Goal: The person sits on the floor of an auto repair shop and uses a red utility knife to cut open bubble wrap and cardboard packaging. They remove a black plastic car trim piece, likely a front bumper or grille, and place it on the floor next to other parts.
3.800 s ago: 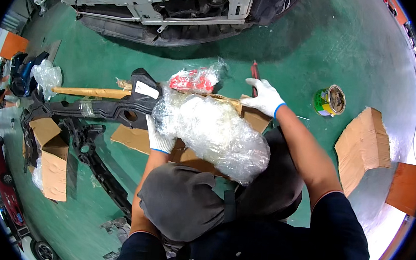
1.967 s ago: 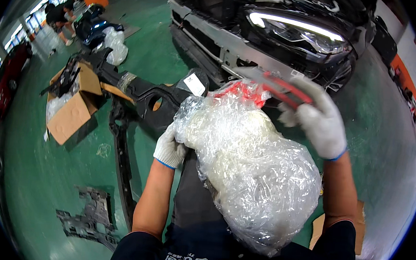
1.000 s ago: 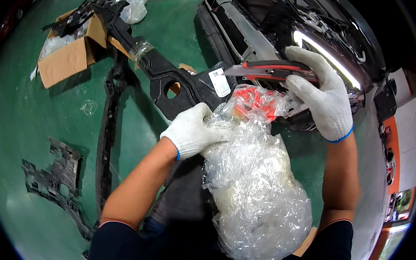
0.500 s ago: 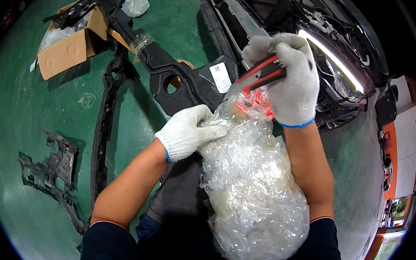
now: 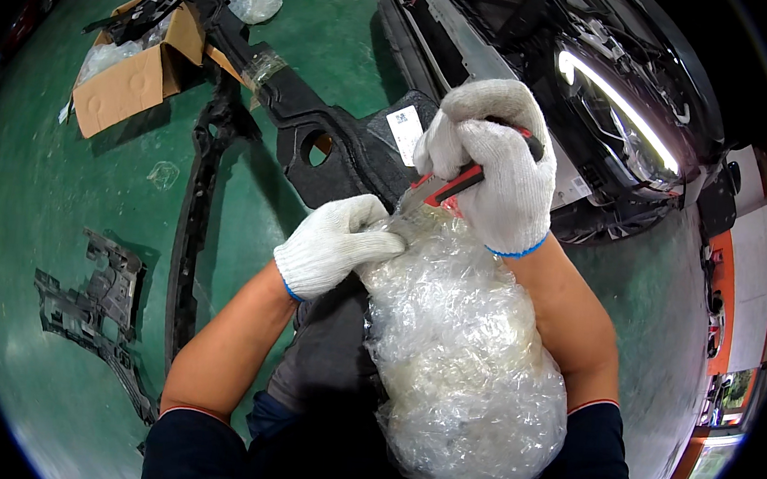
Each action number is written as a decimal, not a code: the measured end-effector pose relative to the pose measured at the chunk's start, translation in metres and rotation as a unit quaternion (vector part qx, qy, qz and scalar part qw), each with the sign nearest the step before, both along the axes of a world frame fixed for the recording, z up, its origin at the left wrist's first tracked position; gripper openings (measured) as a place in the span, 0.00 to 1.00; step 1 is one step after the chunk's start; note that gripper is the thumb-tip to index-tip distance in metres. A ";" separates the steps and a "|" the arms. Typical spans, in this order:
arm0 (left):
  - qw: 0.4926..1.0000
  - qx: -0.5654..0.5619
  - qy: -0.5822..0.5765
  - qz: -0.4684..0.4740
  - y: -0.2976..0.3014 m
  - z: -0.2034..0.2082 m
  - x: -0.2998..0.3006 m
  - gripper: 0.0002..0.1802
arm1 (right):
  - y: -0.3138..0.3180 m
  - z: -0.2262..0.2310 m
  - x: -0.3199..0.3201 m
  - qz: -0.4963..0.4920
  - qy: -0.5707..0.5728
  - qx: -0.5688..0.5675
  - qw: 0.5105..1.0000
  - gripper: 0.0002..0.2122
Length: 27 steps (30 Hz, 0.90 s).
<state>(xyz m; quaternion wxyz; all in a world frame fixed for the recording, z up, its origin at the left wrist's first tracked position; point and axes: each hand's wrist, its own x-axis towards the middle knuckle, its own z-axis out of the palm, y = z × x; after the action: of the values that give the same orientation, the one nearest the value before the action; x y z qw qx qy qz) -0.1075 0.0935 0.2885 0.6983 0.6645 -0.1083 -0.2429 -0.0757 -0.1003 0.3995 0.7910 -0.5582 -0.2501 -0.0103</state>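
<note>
A bulky bundle wrapped in clear plastic film lies against my body, with some red showing through the film near its far end. My left hand, in a white knitted glove, pinches the film at the bundle's far left edge. In my gloved right hand is a hand tool with red-and-black handles, gripped just above the far end of the bundle. Its grey metal end meets the film there. The fingers hide much of the tool, so its exact kind is unclear.
Beyond the bundle lies a large black molded car part with a white label. A long dark bar and a black bracket rest on the green floor. An open cardboard box stands far left; a car front with lit headlight is right.
My right hand has shifted left and slightly nearer with the tool, its fingers now covering more of the handles. My left hand has moved slightly left, still pinching the film.
</note>
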 end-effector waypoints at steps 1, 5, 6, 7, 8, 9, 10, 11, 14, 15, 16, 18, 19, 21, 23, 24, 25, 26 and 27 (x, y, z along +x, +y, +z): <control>1.000 -0.004 0.005 -0.002 0.001 0.001 -0.001 0.11 | -0.003 0.002 -0.002 0.034 0.013 0.012 0.999 0.08; 0.998 -0.051 0.040 -0.011 0.007 -0.007 -0.002 0.10 | -0.011 0.020 -0.019 0.117 -0.001 0.078 0.990 0.09; 0.996 -0.068 0.052 -0.018 0.006 -0.011 -0.001 0.10 | -0.012 0.014 -0.023 0.037 -0.037 0.059 0.997 0.09; 0.996 -0.074 0.044 -0.023 0.004 -0.012 -0.001 0.10 | -0.012 0.010 -0.027 -0.048 -0.065 0.035 0.996 0.10; 0.996 -0.080 0.036 -0.028 0.001 -0.013 -0.001 0.10 | -0.010 0.011 -0.022 -0.014 -0.105 0.046 0.993 0.10; 0.996 -0.084 0.029 -0.031 0.001 -0.013 -0.002 0.10 | -0.008 0.012 -0.019 -0.009 -0.122 0.029 0.992 0.10; 0.996 -0.086 0.025 -0.026 0.001 -0.015 -0.003 0.10 | -0.008 0.011 -0.019 -0.013 -0.121 0.002 0.993 0.10; 0.996 -0.088 0.020 -0.021 0.002 -0.019 -0.004 0.10 | -0.007 0.007 -0.018 -0.019 -0.112 -0.023 0.993 0.10; 0.993 -0.111 0.041 -0.002 0.007 -0.020 -0.009 0.11 | -0.001 0.001 -0.022 0.014 -0.057 -0.018 0.998 0.10; 0.991 -0.126 0.055 -0.002 0.007 -0.020 -0.011 0.12 | -0.002 0.001 -0.025 0.022 -0.039 -0.014 0.999 0.10; 0.987 -0.149 0.057 -0.002 0.007 -0.021 -0.013 0.12 | -0.009 0.007 -0.028 0.062 -0.016 0.022 0.998 0.10; 0.979 -0.195 0.059 -0.001 0.010 -0.026 -0.016 0.12 | -0.012 0.010 -0.032 0.083 -0.035 0.066 0.994 0.12; 0.975 -0.221 0.039 -0.001 0.010 -0.031 -0.017 0.11 | -0.015 0.015 -0.032 0.094 -0.050 0.058 0.993 0.12; 0.963 -0.269 0.001 -0.002 0.008 -0.036 -0.017 0.11 | -0.019 0.020 -0.033 0.101 -0.079 0.067 0.990 0.13; 0.964 -0.258 0.057 -0.009 0.007 -0.029 -0.019 0.11 | -0.016 0.016 -0.032 0.079 -0.119 0.075 0.987 0.14; 0.964 -0.252 0.084 -0.014 0.007 -0.024 -0.020 0.11 | -0.010 0.014 -0.032 0.059 -0.147 0.066 0.985 0.14; 0.967 -0.247 0.063 -0.015 0.008 -0.025 -0.019 0.11 | -0.011 0.015 -0.034 0.024 -0.168 0.010 0.986 0.14; 0.969 -0.242 0.042 -0.016 0.010 -0.029 -0.019 0.11 | -0.010 0.016 -0.037 -0.012 -0.187 -0.046 0.981 0.14; 0.971 -0.237 0.020 -0.014 0.010 -0.034 -0.018 0.11 | -0.005 0.011 -0.036 -0.025 -0.145 -0.061 0.987 0.12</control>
<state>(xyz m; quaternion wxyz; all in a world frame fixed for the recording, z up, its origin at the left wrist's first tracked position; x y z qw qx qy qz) -0.1258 0.1039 0.2549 0.8343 0.4737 -0.1585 -0.2334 -0.1117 -0.1050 0.4101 0.7107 -0.6037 -0.3485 -0.0952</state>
